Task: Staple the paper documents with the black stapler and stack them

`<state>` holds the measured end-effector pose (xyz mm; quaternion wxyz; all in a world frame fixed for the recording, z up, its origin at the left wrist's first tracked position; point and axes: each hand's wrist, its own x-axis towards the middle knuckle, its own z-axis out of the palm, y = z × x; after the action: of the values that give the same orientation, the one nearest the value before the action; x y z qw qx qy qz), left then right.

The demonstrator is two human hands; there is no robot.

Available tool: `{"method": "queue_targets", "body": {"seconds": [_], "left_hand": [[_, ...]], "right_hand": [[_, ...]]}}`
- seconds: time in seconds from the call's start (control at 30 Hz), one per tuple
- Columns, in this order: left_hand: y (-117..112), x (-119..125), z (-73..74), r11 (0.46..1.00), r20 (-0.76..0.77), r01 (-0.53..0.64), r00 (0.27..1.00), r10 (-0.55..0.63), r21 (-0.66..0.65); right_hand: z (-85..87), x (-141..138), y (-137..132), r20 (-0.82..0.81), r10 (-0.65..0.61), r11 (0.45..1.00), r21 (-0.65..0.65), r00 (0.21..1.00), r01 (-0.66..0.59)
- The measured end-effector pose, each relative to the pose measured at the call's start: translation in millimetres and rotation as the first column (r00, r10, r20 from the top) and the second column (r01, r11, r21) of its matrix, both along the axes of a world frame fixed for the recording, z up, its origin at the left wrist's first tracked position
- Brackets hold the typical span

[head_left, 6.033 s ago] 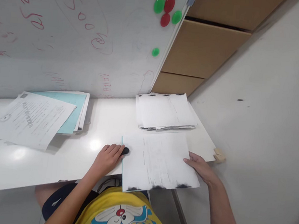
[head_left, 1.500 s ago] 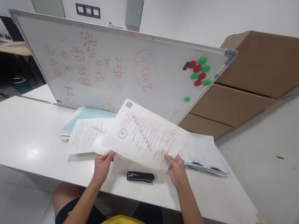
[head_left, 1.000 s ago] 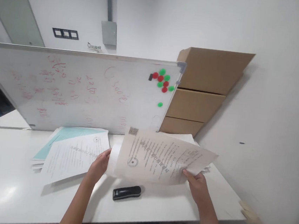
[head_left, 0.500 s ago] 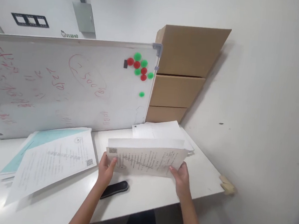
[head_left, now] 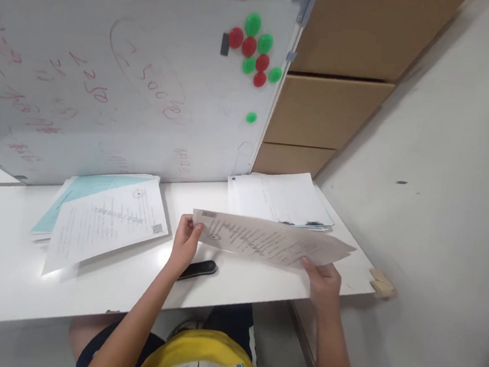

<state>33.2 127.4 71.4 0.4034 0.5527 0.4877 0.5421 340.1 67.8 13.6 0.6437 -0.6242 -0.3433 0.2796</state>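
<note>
Both my hands hold a thin set of printed sheets (head_left: 265, 241) almost flat, a little above the white table (head_left: 10, 276). My left hand (head_left: 186, 241) pinches the near left corner by the printed code. My right hand (head_left: 324, 280) grips the sheets' right front edge from below. A black stapler (head_left: 198, 269) lies on the table just under and right of my left hand. Behind the held sheets lies a stack of white papers (head_left: 280, 197).
A pile of printed and light blue papers (head_left: 103, 216) lies to the left. A whiteboard (head_left: 120, 73) with red writing and red and green magnets (head_left: 255, 52) leans at the table's back. Cardboard boxes (head_left: 330, 105) stand behind on the right, beside a wall.
The held sheets have tipped from nearly upright to almost flat and sit lower over the table. The view has dropped downward and closer to the table.
</note>
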Motion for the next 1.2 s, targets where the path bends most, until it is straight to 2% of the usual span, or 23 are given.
{"method": "queue_targets", "body": {"seconds": [0.1,0.17,0.2,0.23,0.3,0.37,0.43,0.5,0.6,0.73,0.83,0.93,1.0,1.13,1.2], "left_hand": [[-8.5,1.7,12.8,0.999,-0.023,0.051,0.998,-0.051,0.018],[-17.1,-3.2,17.3,0.994,-0.166,0.105,0.981,-0.098,0.033],[-22.0,-6.6,17.3,0.988,-0.281,0.153,0.949,-0.141,0.022],[-27.0,-10.1,15.6,0.978,-0.411,0.208,0.891,-0.192,-0.006],[-35.7,-15.6,7.2,0.952,-0.649,0.296,0.709,-0.277,-0.082],[-41.6,-18.1,-4.9,0.941,-0.785,0.314,0.550,-0.286,-0.122],[-44.4,-18.6,-16.6,0.946,-0.837,0.295,0.476,-0.270,-0.137],[-45.0,-19.0,-25.1,0.939,-0.843,0.314,0.457,-0.282,-0.144],[-43.8,-21.0,-31.0,0.917,-0.831,0.380,0.467,-0.303,-0.121],[-40.9,-24.0,-31.6,0.927,-0.785,0.355,0.539,-0.306,-0.118],[-39.5,-24.5,-31.3,0.933,-0.747,0.342,0.590,-0.307,-0.114],[-39.8,-23.8,-32.2,0.933,-0.733,0.350,0.611,-0.298,-0.088],[-40.8,-23.3,-33.0,0.930,-0.754,0.361,0.593,-0.284,-0.066],[-42.7,-23.5,-33.1,0.918,-0.836,0.395,0.503,-0.219,-0.003],[-43.2,-23.9,-33.0,0.903,-0.845,0.429,0.482,-0.230,-0.001]], "right_hand": [[16.7,25.5,-12.2,0.063,-0.128,0.992,-0.012,0.990,0.129],[26.0,47.9,-18.9,0.043,-0.176,0.984,0.003,0.983,0.176],[29.2,58.3,-21.7,0.016,-0.166,0.986,-0.017,0.986,0.167],[31.0,67.2,-24.2,-0.013,-0.137,0.989,-0.065,0.991,0.135],[30.9,77.8,-28.1,-0.048,-0.022,0.976,-0.217,0.999,0.011],[26.7,78.6,-30.7,-0.061,0.136,0.914,-0.378,0.989,-0.149],[20.3,73.8,-31.9,-0.084,0.252,0.838,-0.479,0.964,-0.261],[13.5,69.0,-31.7,-0.109,0.312,0.782,-0.535,0.944,-0.320],[5.6,67.6,-29.3,-0.117,0.365,0.745,-0.559,0.924,-0.365],[1.8,69.8,-25.7,-0.123,0.393,0.743,-0.542,0.911,-0.394],[3.9,65.8,-25.3,-0.114,0.383,0.763,-0.521,0.917,-0.384],[7.7,57.2,-25.5,-0.127,0.379,0.773,-0.501,0.916,-0.390],[9.6,51.4,-24.6,-0.143,0.385,0.765,-0.503,0.912,-0.402],[11.0,43.5,-19.8,-0.174,0.412,0.742,-0.507,0.895,-0.440],[10.4,42.3,-17.2,-0.196,0.428,0.725,-0.509,0.882,-0.464]]}}
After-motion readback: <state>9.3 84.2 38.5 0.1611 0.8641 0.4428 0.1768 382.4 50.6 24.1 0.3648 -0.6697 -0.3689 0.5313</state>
